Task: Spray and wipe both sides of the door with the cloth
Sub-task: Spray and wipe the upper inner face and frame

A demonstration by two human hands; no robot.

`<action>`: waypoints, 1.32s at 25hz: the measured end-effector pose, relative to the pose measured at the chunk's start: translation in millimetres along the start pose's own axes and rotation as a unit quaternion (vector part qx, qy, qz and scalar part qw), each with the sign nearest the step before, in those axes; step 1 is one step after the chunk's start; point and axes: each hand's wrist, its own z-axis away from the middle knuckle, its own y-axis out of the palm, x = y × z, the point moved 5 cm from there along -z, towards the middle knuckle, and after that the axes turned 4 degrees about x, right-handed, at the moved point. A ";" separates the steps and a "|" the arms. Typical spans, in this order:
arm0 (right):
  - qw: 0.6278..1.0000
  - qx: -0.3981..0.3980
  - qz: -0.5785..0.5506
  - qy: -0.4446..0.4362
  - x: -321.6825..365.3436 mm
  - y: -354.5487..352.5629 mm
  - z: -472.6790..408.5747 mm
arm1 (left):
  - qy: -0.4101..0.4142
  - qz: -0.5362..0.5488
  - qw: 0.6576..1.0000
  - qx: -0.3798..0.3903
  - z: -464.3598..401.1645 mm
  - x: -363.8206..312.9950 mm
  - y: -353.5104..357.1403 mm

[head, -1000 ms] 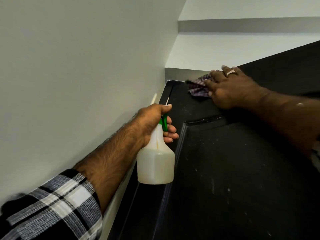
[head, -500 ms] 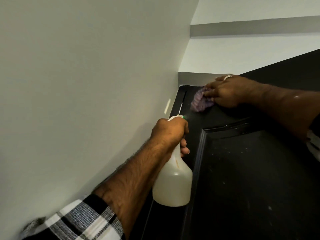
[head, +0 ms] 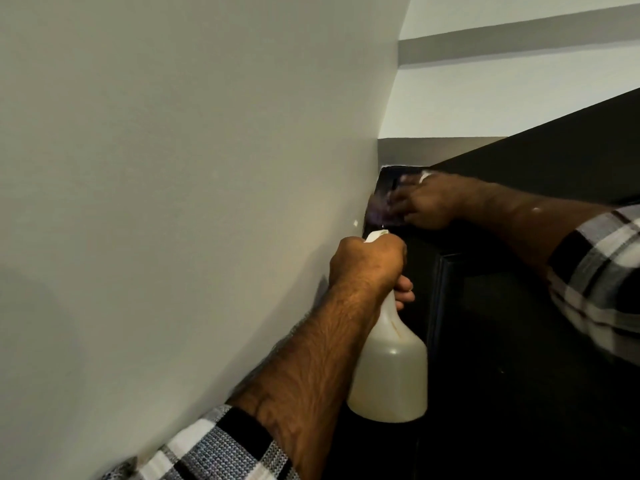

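Wiping the door's top corner

Right hand (head: pixel 427 202) presses the blurred cloth (head: pixel 382 209) flat against the door (head: pixel 519 341); just below, left hand (head: pixel 367 265) grips the spray bottle (head: pixel 389 372).

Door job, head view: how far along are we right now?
Done: nothing shows as finished; I can't tell wiped areas from unwiped.
In hand: the right hand presses the purple cloth against the top corner of the dark door beside the wall, blurred. The left hand grips the spray bottle just below.
Left: the lower panel of this face, and the other side, which is out of sight.
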 end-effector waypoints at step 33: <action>0.968 0.018 0.008 -0.251 -80.4 -19.5 220.0 | -0.023 0.000 0.997 0.067 52.2 21.8 1.4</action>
